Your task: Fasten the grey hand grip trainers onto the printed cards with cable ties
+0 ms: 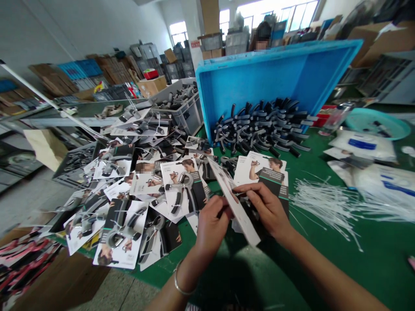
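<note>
A printed white card (238, 211) stands nearly edge-on between my hands above the green table. My left hand (212, 222), with a bangle at the wrist, has its fingers curled against the card's left face. On the other side my right hand (267, 207) grips the card, fingertips at its face; a dark thing behind it is mostly hidden. Flat printed cards (259, 170) lie just beyond my right hand. Left of my hands is a heap of cards with grey and black hand grips (184, 188) fastened on them.
A tipped blue crate (253, 77) spills loose hand grips (259, 125) at the back. White cable ties (330, 203) and plastic bags (366, 144) lie right. Grey bins (191, 112) stand left; a cardboard box (61, 276) is low left. A person (262, 36) is behind the crate.
</note>
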Action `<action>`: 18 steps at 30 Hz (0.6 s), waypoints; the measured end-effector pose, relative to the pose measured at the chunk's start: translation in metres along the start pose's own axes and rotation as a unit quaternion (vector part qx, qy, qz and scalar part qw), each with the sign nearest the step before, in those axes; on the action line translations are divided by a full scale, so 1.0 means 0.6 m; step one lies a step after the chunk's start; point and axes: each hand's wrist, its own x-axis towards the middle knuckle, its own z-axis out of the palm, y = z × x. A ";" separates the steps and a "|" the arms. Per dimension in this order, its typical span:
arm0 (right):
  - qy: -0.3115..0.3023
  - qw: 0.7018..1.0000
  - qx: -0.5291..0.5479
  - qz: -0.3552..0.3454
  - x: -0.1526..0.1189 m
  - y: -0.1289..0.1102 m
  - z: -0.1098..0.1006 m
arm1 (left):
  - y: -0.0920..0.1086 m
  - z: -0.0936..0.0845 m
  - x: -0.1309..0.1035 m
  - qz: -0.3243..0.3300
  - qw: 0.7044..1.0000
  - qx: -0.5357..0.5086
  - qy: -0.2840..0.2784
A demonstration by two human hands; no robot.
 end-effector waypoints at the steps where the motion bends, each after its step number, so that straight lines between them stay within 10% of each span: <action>1: 0.006 1.000 0.020 0.004 0.000 0.000 -0.002 | 0.010 0.003 0.004 0.003 1.000 0.016 -0.010; 18: 0.069 0.962 0.215 0.156 0.000 0.024 -0.007 | 0.047 0.025 0.046 0.007 0.999 0.049 0.003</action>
